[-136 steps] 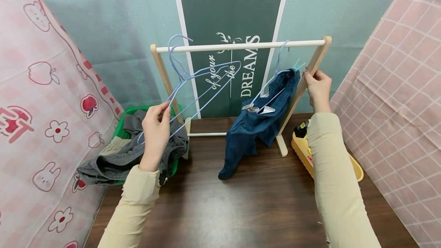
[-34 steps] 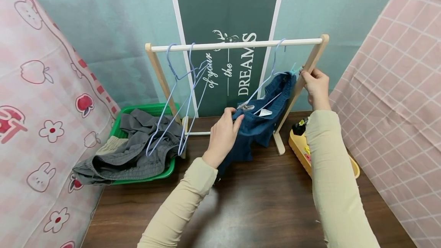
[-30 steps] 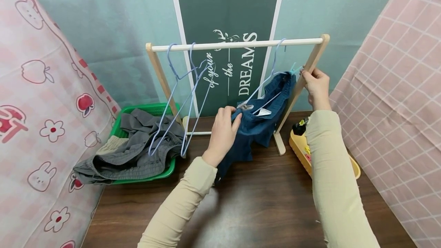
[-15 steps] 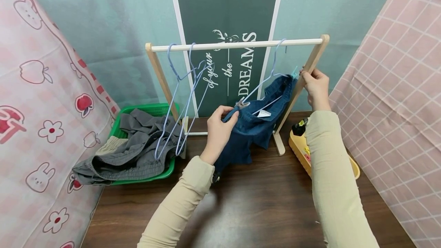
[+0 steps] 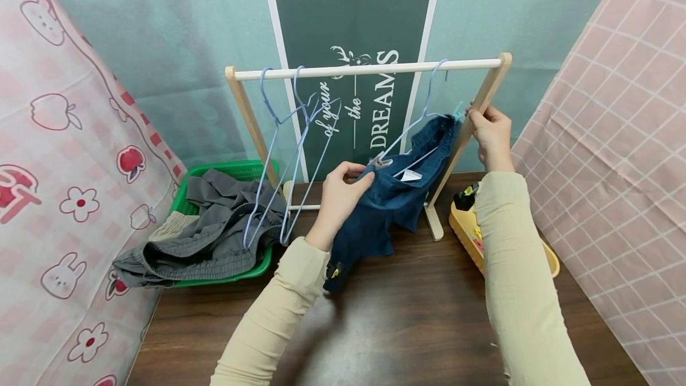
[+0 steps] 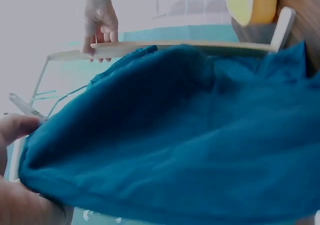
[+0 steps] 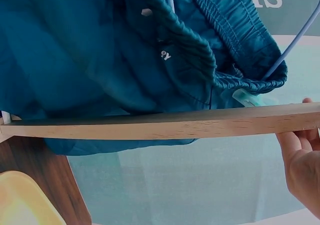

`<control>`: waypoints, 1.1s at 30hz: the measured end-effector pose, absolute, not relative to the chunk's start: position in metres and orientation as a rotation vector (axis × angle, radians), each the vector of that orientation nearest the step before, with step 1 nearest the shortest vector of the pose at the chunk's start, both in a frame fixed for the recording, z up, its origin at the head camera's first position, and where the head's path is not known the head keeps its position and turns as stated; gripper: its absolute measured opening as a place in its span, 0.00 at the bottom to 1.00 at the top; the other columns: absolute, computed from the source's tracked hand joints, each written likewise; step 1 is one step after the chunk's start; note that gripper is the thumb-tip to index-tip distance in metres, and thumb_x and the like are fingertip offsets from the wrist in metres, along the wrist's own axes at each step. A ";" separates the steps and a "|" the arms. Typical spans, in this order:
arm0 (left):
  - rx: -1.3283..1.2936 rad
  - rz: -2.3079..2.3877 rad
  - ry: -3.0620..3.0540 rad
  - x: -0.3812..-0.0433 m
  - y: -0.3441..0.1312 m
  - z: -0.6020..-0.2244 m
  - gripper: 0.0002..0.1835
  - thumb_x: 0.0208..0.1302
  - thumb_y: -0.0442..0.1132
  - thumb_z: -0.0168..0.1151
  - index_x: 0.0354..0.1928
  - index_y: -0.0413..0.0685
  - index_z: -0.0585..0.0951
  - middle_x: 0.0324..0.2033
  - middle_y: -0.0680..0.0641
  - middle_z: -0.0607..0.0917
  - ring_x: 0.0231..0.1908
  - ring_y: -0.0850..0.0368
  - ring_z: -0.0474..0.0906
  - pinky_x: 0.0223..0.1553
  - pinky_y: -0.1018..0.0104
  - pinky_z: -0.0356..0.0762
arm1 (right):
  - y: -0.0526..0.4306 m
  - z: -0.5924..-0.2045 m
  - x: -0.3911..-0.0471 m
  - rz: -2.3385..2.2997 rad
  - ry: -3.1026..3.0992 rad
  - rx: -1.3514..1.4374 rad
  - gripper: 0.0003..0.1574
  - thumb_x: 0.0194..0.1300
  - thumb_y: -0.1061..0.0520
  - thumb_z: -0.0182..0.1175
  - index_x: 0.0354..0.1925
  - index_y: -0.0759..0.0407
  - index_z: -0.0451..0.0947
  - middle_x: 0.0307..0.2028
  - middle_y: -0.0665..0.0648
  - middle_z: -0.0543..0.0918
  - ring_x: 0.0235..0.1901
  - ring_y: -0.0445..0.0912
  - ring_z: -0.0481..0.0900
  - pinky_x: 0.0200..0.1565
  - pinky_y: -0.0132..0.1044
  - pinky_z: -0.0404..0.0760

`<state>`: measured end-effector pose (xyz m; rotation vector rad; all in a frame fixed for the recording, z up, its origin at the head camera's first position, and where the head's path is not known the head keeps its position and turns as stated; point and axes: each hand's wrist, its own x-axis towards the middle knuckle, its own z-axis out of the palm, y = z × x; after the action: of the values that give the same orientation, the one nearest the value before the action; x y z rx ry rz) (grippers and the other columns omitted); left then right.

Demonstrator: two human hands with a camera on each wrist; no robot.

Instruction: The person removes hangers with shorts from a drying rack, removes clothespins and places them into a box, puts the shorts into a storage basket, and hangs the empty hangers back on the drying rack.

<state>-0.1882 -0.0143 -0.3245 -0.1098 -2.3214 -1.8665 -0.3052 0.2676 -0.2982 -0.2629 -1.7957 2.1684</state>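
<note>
Blue trousers (image 5: 364,228) hang from a hanger (image 5: 427,105) on the white rail (image 5: 364,70), pinched at the waist by the left hand (image 5: 342,193), and I see the right hand (image 5: 493,137) clasping the wooden upright (image 5: 491,88), its sleeve (image 5: 517,267) hiding part of the yellow tray (image 5: 467,229).

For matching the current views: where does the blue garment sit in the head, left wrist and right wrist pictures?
Head: the blue garment is just right of centre, below the rack's bar.
Left wrist: it fills the middle and lower right.
Right wrist: it fills the upper left and top middle.
Shared landmark: the wooden post gripped by the right hand.
</note>
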 end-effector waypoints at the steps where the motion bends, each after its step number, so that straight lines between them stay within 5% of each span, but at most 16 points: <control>1: -0.129 -1.819 -2.358 -0.188 -0.014 -0.323 0.12 0.60 0.40 0.64 0.44 0.43 0.82 0.41 0.42 0.84 0.41 0.51 0.80 0.41 0.65 0.78 | 0.268 -0.298 -0.305 2.171 -1.790 -0.265 0.17 0.65 0.60 0.57 0.52 0.54 0.79 0.39 0.47 0.80 0.49 0.41 0.76 0.68 0.44 0.63; 21: -0.102 -1.510 -2.792 -0.191 -0.023 -0.300 0.14 0.62 0.44 0.64 0.41 0.40 0.84 0.38 0.42 0.88 0.40 0.49 0.83 0.42 0.61 0.80 | 0.266 -0.296 -0.305 2.202 -1.764 -0.269 0.14 0.65 0.60 0.57 0.47 0.51 0.82 0.38 0.47 0.82 0.57 0.47 0.74 0.69 0.45 0.62; 26: -0.121 -1.729 -2.748 -0.192 -0.024 -0.305 0.15 0.64 0.42 0.62 0.45 0.36 0.83 0.41 0.39 0.87 0.40 0.49 0.82 0.43 0.63 0.79 | 0.267 -0.296 -0.305 2.191 -1.782 -0.279 0.15 0.65 0.59 0.57 0.50 0.52 0.81 0.40 0.47 0.81 0.57 0.47 0.74 0.68 0.44 0.63; 33: 0.006 -2.196 -2.541 -0.194 -0.025 -0.310 0.17 0.67 0.38 0.57 0.52 0.33 0.79 0.48 0.39 0.83 0.46 0.53 0.77 0.55 0.60 0.74 | 0.267 -0.295 -0.304 2.169 -1.814 -0.284 0.19 0.66 0.58 0.57 0.55 0.53 0.79 0.43 0.47 0.81 0.53 0.43 0.74 0.68 0.44 0.63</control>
<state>-0.1943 -0.0250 -0.3096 0.0058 -2.5414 -2.1957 -0.3043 0.2668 -0.2955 -0.2840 -1.8137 2.1694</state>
